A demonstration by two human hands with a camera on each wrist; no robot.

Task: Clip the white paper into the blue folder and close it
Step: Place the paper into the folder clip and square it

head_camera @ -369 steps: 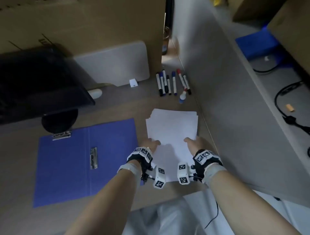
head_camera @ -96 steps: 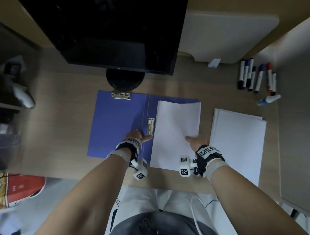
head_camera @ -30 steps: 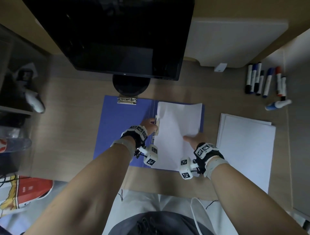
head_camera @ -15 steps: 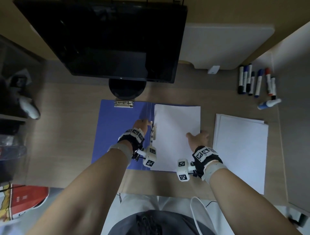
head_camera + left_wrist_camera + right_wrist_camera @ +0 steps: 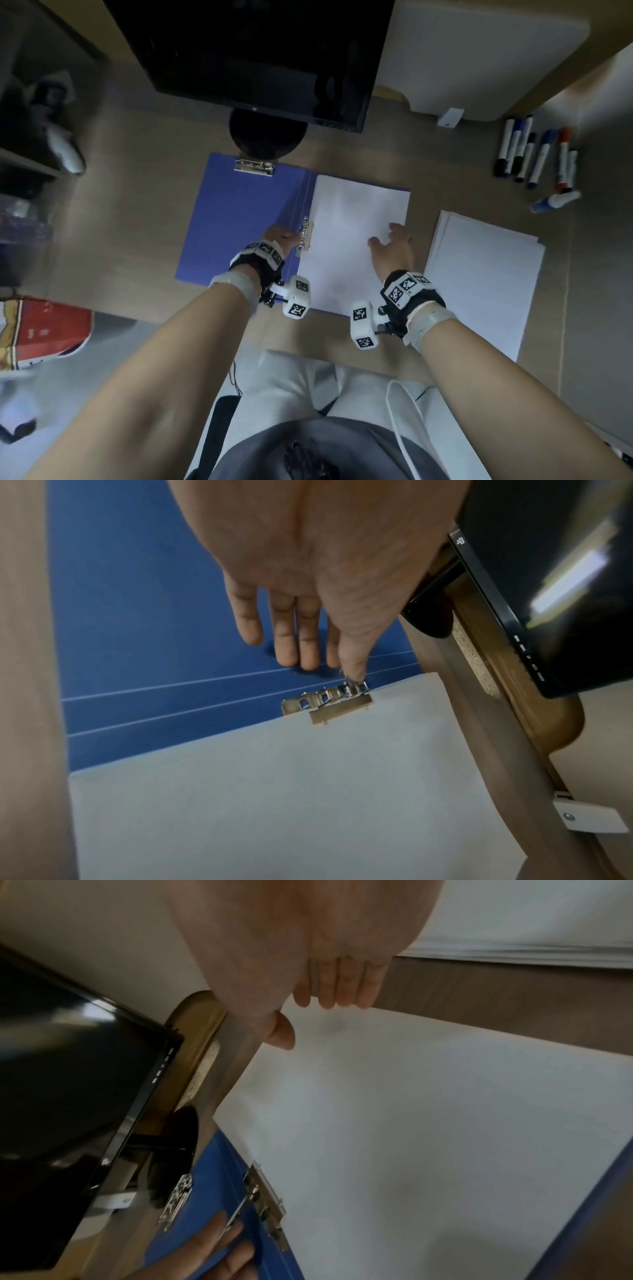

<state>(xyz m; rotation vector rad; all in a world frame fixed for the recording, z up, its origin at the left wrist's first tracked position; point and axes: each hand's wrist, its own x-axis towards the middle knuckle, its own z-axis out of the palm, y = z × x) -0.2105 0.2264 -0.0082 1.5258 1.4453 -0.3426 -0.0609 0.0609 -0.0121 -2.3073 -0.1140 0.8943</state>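
The blue folder point(image 5: 239, 222) lies open on the desk. A white paper point(image 5: 356, 233) lies flat on its right half, and its left edge sits under the metal clip point(image 5: 306, 233) by the spine. My left hand point(image 5: 281, 236) lies on the left flap with its fingers point(image 5: 298, 647) straight. Its thumb and index finger pinch the clip's point(image 5: 329, 704) thin lever. My right hand point(image 5: 394, 243) hovers relaxed at the paper's point(image 5: 411, 1123) right edge and holds nothing. Its fingertips point(image 5: 335, 988) are loosely bent.
A stack of white paper point(image 5: 486, 274) lies right of the folder. Several markers point(image 5: 537, 157) lie at the back right. A black monitor point(image 5: 257, 51) stands behind the folder, with its round base point(image 5: 267, 137) at the folder's far edge. A second clip point(image 5: 254, 167) sits on the left flap's top.
The paper, bowed up a second ago, now lies flat under the clip. My right hand has slid to the paper's right edge. My left hand stays at the clip.
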